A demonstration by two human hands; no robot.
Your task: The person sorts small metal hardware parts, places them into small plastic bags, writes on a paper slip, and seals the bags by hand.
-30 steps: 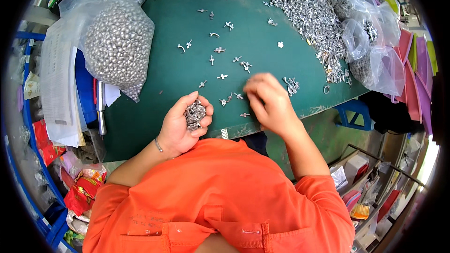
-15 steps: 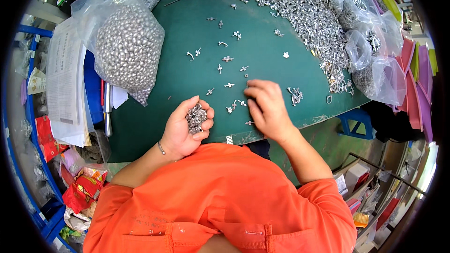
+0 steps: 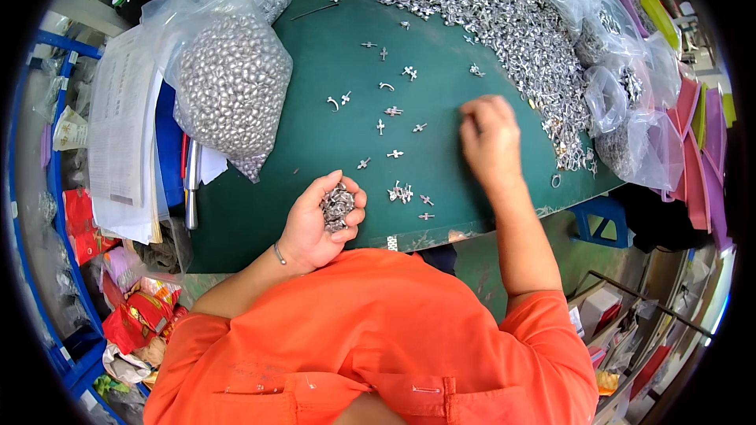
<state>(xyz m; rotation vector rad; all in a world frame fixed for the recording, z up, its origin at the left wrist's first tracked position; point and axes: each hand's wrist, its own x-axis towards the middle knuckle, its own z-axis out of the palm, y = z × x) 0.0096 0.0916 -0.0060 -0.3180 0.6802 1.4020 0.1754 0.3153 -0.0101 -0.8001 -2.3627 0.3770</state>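
A heap of small silvery metal charms [image 3: 339, 207] fills my left hand [image 3: 309, 227], cupped palm up near the table's front edge, with its fingers curled round them. My right hand [image 3: 490, 140] is over the green tabletop to the right, slightly blurred, its fingers bent down and drawn together. Whatever is at its fingertips is hidden. Between the hands lie scattered cross-shaped charms [image 3: 395, 154], two small curved pieces, and a little cluster of charms [image 3: 400, 192] near the front edge.
A large pile of silvery metal parts [image 3: 472, 20] covers the back right of the green table [image 3: 236, 224]. At left stands a clear bag of rounded metal beads [image 3: 232, 79], beside papers [image 3: 118, 134]. More clear bags [image 3: 622, 142] sit at right. A blue stool [image 3: 602, 220] stands below the table.
My right hand has moved away from the scattered charms, to the right and farther back, now covering where a small flower-shaped piece lay. My left hand still holds its heap. The whole view has shifted slightly.
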